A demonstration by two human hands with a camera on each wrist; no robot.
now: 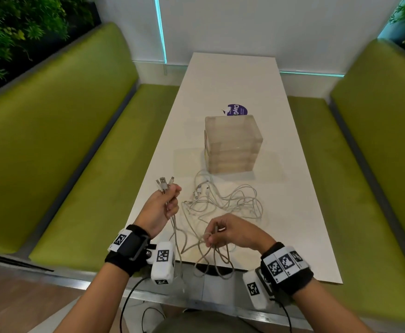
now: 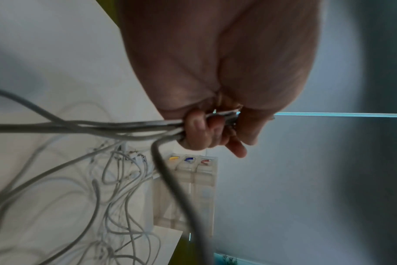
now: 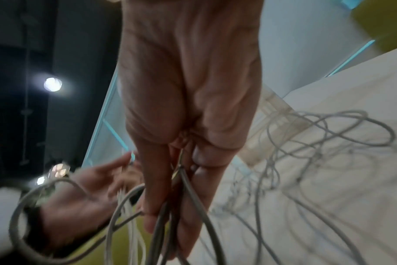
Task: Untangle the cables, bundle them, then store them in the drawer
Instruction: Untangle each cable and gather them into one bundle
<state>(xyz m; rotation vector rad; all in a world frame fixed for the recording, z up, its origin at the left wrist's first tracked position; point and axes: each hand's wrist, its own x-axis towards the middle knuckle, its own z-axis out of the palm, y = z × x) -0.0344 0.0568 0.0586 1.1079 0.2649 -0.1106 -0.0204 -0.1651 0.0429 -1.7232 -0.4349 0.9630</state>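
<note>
Several white and grey cables point(image 1: 223, 203) lie tangled on the white table point(image 1: 293, 212) in front of a translucent drawer unit point(image 1: 231, 144). My left hand point(image 1: 166, 205) grips a bunch of cable ends, whose plugs point(image 1: 164, 183) stick up above the fist; in the left wrist view the fingers point(image 2: 200, 132) curl round the cords point(image 2: 102, 125). My right hand point(image 1: 220, 233) pinches grey cable loops point(image 1: 217, 263) that hang over the table's near edge; in the right wrist view the cords point(image 3: 181, 206) run between its fingers point(image 3: 156, 179). The drawer unit point(image 2: 193, 188) shows three coloured handles.
Green padded benches point(image 1: 52, 145) flank the table on both sides. A purple round sticker point(image 1: 236, 109) lies behind the drawer unit. A white wall with teal light strips point(image 1: 161, 30) closes the far end. Plants point(image 1: 9, 27) stand at the upper left.
</note>
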